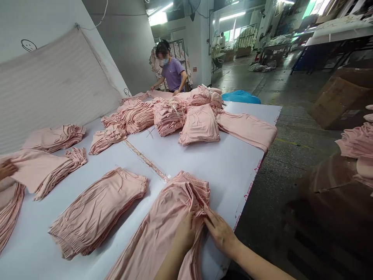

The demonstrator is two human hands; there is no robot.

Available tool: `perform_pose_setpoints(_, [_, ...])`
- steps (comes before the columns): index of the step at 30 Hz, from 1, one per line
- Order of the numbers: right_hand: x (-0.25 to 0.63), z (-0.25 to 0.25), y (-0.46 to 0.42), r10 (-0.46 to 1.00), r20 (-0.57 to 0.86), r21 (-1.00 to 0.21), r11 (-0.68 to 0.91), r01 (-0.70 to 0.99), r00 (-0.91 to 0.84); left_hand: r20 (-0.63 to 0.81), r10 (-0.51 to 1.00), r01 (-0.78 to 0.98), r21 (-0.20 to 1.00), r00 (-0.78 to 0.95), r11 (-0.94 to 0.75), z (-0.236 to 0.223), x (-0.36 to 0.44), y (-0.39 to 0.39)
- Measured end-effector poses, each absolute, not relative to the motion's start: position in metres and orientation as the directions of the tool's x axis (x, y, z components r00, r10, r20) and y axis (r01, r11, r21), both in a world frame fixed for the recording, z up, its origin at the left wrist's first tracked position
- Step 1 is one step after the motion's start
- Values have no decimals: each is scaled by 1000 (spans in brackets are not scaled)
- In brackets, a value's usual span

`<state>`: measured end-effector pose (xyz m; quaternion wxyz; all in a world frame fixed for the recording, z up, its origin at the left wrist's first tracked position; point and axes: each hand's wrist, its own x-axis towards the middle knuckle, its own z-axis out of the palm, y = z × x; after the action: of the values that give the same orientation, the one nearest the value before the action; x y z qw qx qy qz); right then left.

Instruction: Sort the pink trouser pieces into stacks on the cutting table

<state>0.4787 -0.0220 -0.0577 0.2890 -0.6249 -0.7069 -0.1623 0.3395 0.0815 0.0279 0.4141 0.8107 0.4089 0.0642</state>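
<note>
a long pile of pale pink cloth garments with gathered waistbands [163, 217] lies at the near side of the smooth white surface [233, 155], its waistbands pointing to the far side. the left hand [185, 232] is on top of it, fingers pinching a fold of cloth just below the waistbands. the right hand [221, 233] reaches in from the right, fingers touching the pile's right edge — whether they grip it, i cannot tell.

to the left of the pile lies a folded stack of pink cloth garments [101, 210], apart from it. a narrow printed measuring strip [147, 161] runs across the surface from beside the pile towards the far side, where tied pink cloth bundles [199, 126] sit close together. another person's hand [7, 169] rests on pink cloth [37, 167] at the far left — and a co-worker in a purple shirt [174, 74] stands at the far end.
</note>
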Motion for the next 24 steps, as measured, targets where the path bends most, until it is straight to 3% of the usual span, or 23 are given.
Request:
perform_pose_setpoints(14, [480,-59,-28,823,567,-231,199,952,-35,-259,719,637,702,644,-318,21,328,83])
perform_pose_setpoints(19, [480,-58,-24,828,560,-222,182,958,-27,-214,724,636,673,656,-378,22,329,81])
perform_pose_setpoints(24, [481,-47,-16,879,475,-295,191,936,-30,-149,749,606,696,646,-384,26,334,78])
